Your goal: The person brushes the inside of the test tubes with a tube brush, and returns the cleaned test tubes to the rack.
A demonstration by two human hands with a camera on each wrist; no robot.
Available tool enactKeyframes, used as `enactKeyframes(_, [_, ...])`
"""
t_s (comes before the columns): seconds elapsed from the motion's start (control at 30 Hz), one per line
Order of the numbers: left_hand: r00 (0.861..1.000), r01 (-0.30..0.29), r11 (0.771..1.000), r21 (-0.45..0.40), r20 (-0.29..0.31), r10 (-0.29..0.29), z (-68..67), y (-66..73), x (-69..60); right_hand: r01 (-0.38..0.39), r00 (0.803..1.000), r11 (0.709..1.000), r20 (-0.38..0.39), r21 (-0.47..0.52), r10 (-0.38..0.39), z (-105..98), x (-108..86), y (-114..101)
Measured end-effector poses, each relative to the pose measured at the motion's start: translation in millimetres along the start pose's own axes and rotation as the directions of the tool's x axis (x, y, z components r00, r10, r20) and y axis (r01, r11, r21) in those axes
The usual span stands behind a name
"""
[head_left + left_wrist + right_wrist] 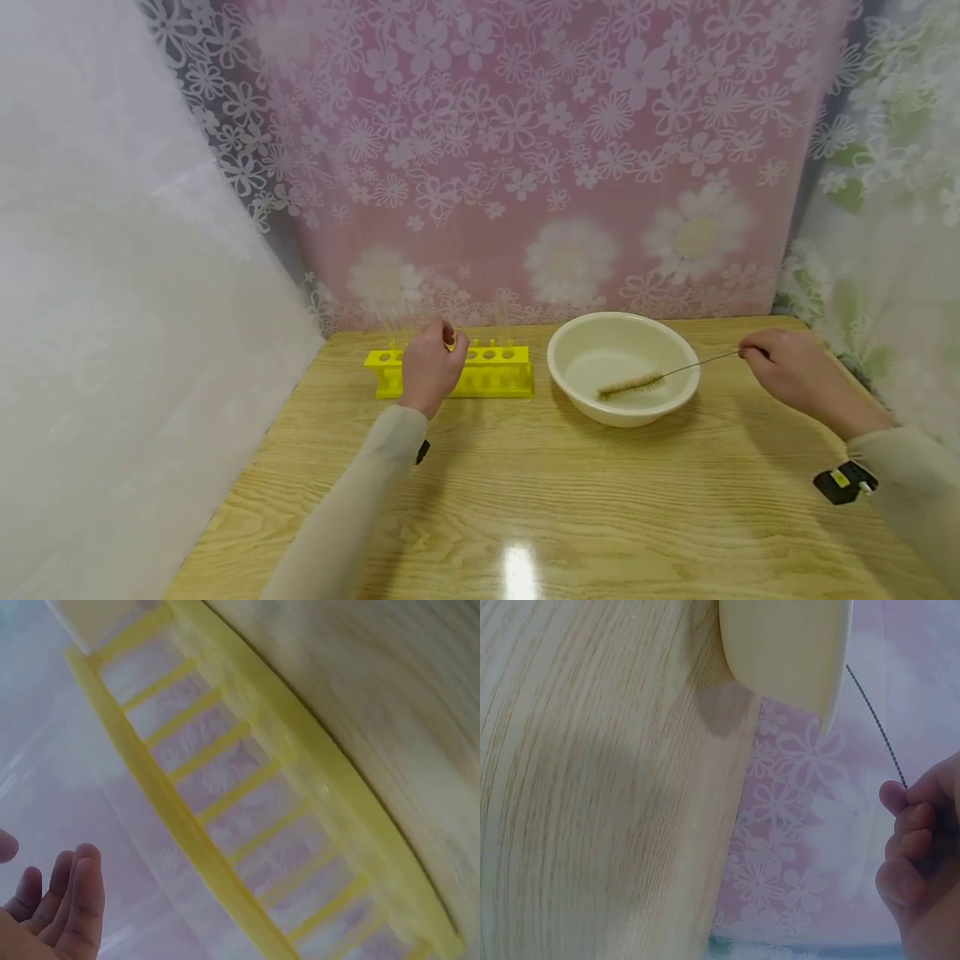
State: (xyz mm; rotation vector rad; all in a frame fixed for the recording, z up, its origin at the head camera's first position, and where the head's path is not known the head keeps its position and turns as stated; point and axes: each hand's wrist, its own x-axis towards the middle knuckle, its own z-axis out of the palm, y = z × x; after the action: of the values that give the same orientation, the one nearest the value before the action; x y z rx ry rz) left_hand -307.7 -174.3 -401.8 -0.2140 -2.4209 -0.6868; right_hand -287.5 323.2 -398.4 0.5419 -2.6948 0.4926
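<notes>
My right hand [787, 367] pinches the twisted wire handle [876, 724] of a test tube brush. The brush's tan bristles [630, 385] lie tilted inside a cream basin [622, 414]. Over the yellow test tube rack [491, 383] my left hand [433, 362] is raised, hiding part of its top. In the left wrist view the left fingers [84, 904] are loosely bent, the thumb apart, with nothing between them. Clear glass test tubes stand upright in the rack, some at its left end [397, 321] and others toward the right [502, 315].
The wooden table [540, 492] bears the rack and, to its right, the basin. A pink flowered sheet [525, 167] hangs behind the table's back edge. Pale sheets hang along the left [150, 292] and right [892, 250].
</notes>
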Motion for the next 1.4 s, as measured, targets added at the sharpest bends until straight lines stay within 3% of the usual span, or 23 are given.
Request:
enactKeyframes(0.1, [0.997,0.055,0.990,-0.133,0.061,-0.047,8.5,8.3,-0.6,0.000,1.000,1.000,-0.002,0.005,0.000,1,-2.5,1])
enactKeyframes(0.2, [0.989,0.102,0.965,-0.240,0.128,-0.073,16.9,14.2,-0.7,0.000,1.000,1.000,-0.004,0.007,0.000,2,-4.7,2])
enactKeyframes(0.37, [0.977,0.138,0.914,-0.381,0.204,-0.062,28.7,20.0,0.7,-0.015,1.000,1.000,0.003,0.022,0.015,4,-5.7,3])
enactKeyframes(0.6, [0.966,0.225,0.827,-0.516,0.228,-0.121,40.8,25.6,2.3,-0.009,1.000,1.000,-0.011,0.021,0.009,3,-5.6,2])
enactKeyframes(0.73, [0.963,0.249,0.795,-0.553,0.226,-0.144,45.7,29.3,1.8,-0.012,1.000,1.000,-0.016,0.018,0.012,3,-5.8,2])
enactKeyframes(0.97, [0.967,0.234,0.787,-0.571,0.218,-0.129,51.0,36.2,1.4,-0.023,0.999,0.999,-0.022,0.036,0.024,3,-6.9,1])
enactKeyframes(1.4, [0.964,0.255,0.770,-0.585,0.211,-0.159,59.0,39.2,0.6,-0.060,0.998,0.995,-0.027,0.079,0.062,-3,-7.1,-1])
